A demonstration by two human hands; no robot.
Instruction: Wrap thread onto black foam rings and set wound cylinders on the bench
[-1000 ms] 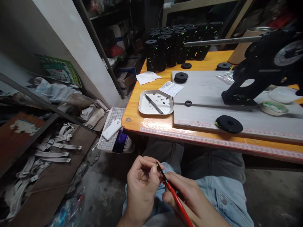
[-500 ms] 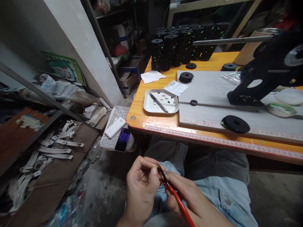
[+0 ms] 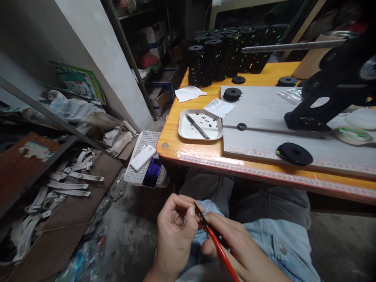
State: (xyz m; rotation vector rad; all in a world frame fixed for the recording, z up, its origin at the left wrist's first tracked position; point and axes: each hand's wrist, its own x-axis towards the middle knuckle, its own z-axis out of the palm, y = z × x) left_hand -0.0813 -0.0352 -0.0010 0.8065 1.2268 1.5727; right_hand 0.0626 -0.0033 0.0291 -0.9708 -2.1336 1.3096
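My right hand (image 3: 232, 239) is wrapped round a red-handled hand tool (image 3: 219, 248) with slim dark pointed jaws; whether it is scissors or pliers I cannot tell. Its jaws look closed, and the tip lies at the thumb and fingertips of my left hand (image 3: 176, 227). That hand is closed in a pinch, with a tiny yellowish bit at the fingertips, too small to name. Both hands are above my lap, in front of the table edge.
On the orange table (image 3: 169, 131) are a white tray (image 3: 185, 136) holding a pen (image 3: 197, 126) and small dark pieces, a grey board (image 3: 258, 109), black spools (image 3: 294, 154) and a black stand (image 3: 308, 109). A phone (image 3: 152, 172) and power bank (image 3: 143, 157) lie on a checked seat at left.
The tool's jaws, slightly apart before, now look closed, and its handle has swung a little to the left. My left hand stays almost still.
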